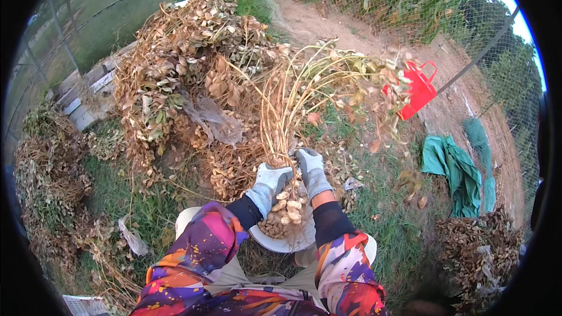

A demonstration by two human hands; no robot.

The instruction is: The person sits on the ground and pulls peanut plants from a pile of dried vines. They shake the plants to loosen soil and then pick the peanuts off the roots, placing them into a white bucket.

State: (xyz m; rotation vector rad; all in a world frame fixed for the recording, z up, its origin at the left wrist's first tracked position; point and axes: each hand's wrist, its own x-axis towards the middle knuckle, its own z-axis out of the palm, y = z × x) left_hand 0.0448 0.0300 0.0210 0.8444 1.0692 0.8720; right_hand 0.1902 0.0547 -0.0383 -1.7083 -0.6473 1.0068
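Note:
Both of my hands wear grey work gloves. My left hand (273, 181) grips the base of a bundle of peanut plants (277, 118) from the left. Against the right side of the same base, my right hand (311, 166) is closed on stems, its fingers partly hidden. The long yellowish stems fan up and to the right, ending in dry leaves. Below my hands hangs a cluster of pale peanut pods (289, 211) with thin roots. Under it a white basin (268, 243) sits between my legs, with loose peanuts (272, 228) inside.
A big heap of dried peanut plants (175, 61) rises ahead to the left, with plastic film (215, 118) on it. More plant piles lie far left (48, 171) and lower right (480, 250). A red bag (417, 90) and green cloth (452, 169) are to the right, near netting (491, 48).

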